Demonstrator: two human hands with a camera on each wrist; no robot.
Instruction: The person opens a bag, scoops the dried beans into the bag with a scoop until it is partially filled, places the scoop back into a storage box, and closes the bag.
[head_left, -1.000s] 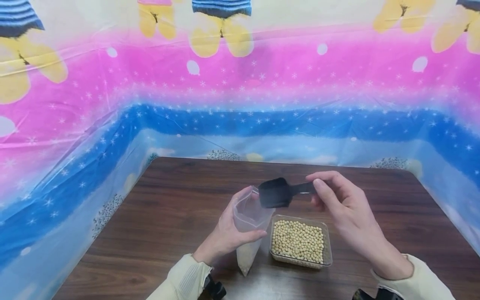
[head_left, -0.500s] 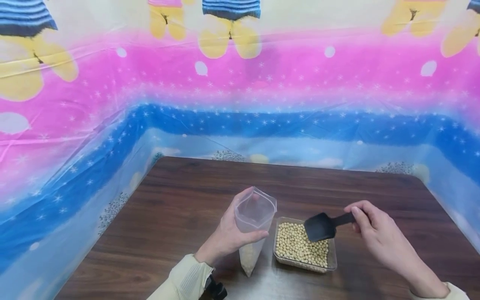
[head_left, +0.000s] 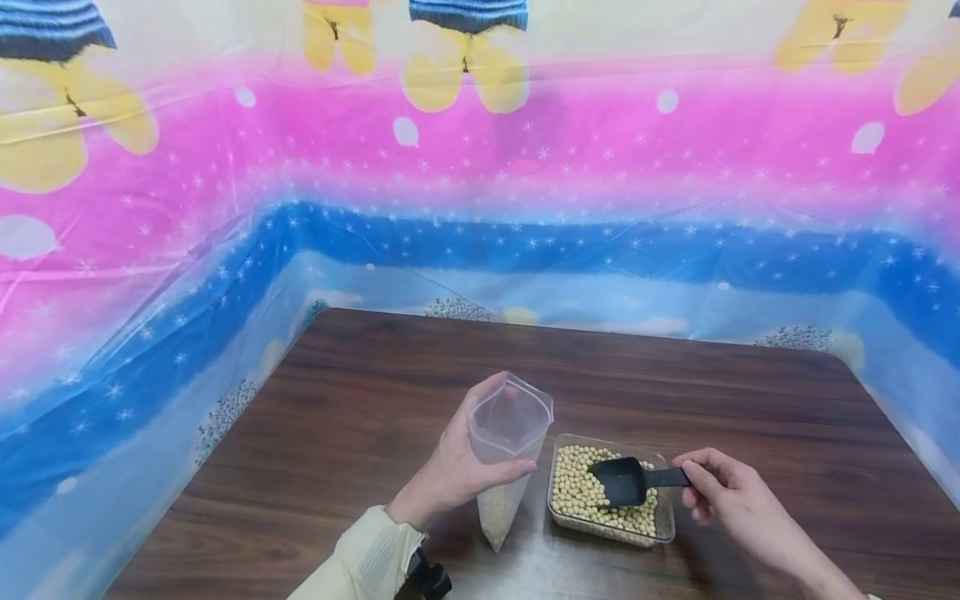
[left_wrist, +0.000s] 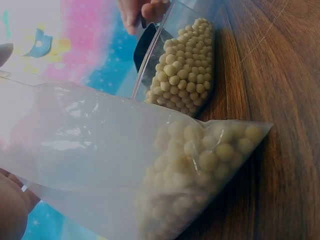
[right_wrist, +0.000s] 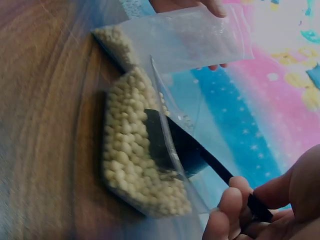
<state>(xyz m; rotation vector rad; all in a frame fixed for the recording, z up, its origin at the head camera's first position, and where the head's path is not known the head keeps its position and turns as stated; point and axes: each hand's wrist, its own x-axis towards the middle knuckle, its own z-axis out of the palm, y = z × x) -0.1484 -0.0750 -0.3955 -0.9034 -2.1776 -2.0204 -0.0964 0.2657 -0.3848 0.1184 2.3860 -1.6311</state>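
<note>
Here, scoop [head_left: 628,482] in right hand [head_left: 737,495].

Wood-grain table [head_left: 360,400], pink-and-blue patterned cloth [head_left: 480,200]

The dark-brown, wood-grained desk [head_left: 360,383] looked smooth and faintly glossy; beyond its far edge the pink-and-blue printed sheet [head_left: 480,192] was creased. The translucent pointed plastic bag [head_left: 506,433] was glossy, the clear rectangular plastic container [head_left: 664,521] shiny, the black plastic scoop [head_left: 621,482] matt, the round pale-yellow beans [head_left: 573,483] smooth.

head view looks forward and down; low, close wrist views share the bag [left_wrist: 115,155].
</note>
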